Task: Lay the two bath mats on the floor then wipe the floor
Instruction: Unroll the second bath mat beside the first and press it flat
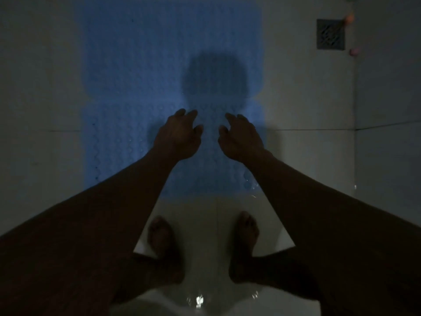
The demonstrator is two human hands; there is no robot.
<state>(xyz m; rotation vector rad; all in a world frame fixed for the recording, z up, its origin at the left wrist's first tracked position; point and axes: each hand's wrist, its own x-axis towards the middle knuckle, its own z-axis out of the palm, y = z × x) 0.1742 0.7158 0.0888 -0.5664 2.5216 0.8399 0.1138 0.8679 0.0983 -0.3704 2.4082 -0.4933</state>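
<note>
- The left hand point(178, 135) and right hand point(241, 137) are held out above the blue bath mat point(136, 87), side by side.
- Fingers are loosely curled apart; nothing is gripped.

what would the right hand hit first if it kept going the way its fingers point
Most likely the blue bath mat. The right hand hangs open with its fingers aimed forward and down over the mat, and nothing shows between them. How far above the mat it is cannot be judged in this dim view.

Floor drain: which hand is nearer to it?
Right. The right hand lies below-left of the floor drain; the left hand is farther left, over the blue mat.
</note>
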